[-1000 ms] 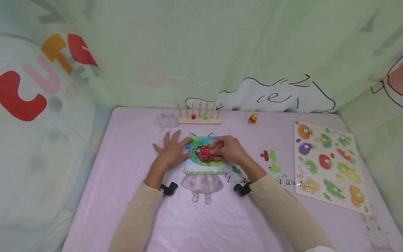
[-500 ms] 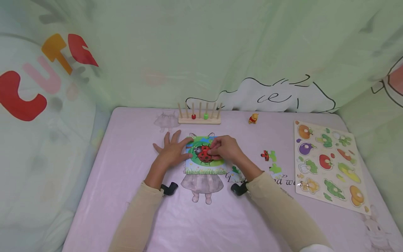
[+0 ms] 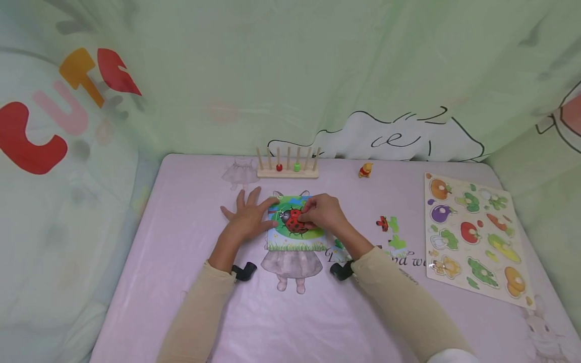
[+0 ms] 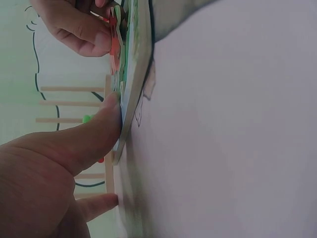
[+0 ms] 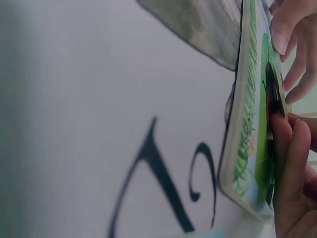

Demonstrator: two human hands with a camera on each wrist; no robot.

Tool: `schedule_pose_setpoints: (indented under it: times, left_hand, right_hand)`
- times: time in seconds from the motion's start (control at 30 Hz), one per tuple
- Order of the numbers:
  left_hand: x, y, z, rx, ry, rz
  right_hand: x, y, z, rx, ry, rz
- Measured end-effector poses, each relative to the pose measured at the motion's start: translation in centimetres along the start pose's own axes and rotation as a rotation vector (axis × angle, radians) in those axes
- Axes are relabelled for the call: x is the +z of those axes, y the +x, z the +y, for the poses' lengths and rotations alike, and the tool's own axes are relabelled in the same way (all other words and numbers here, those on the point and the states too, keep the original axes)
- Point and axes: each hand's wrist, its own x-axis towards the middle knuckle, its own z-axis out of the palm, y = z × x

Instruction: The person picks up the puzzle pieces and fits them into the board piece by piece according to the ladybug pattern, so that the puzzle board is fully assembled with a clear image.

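Note:
A ladybug jigsaw puzzle board (image 3: pixel 295 246) with a grassy lower border lies in the middle of the table. At its left edge my left hand (image 3: pixel 245 220) rests with spread fingers, its thumb and index fingertip on the board. Over the ladybug's right part, my right hand (image 3: pixel 324 213) pinches a red puzzle piece (image 4: pixel 115 49) between thumb and fingers. In the left wrist view, that piece stands slightly raised from the board's surface. My right fingers hide part of the ladybug in the head view.
Loose puzzle pieces (image 3: pixel 394 243) lie to the right, one with red and black on it (image 3: pixel 383 224). A wooden peg rack (image 3: pixel 288 174) with a red and a green bead stands behind. Further right are a small bear figure (image 3: pixel 365 170) and a vegetable knob-puzzle board (image 3: pixel 476 237).
My right wrist and forearm have shifted slightly left, while the fingers stay over the ladybug with the puzzle piece. The left hand has not moved.

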Motion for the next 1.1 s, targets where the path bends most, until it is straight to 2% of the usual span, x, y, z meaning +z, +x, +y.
schedule_pose_setpoints:
  times: [0.53,0.7,1.1]
  left_hand:
    - [0.0,-0.07,0.03,-0.001,-0.004,-0.017]
    - [0.0,0.0,0.02,-0.003,-0.006,-0.024]
    - [0.09,0.01,-0.1,0.001,-0.002,-0.025]
  right_hand:
    - [0.17,-0.21,-0.32,-0.045,-0.112,0.049]
    - [0.21,-0.19,-0.33,-0.039,-0.119,0.05]
    - [0.17,-0.17,-0.51,-0.062,-0.221,0.059]
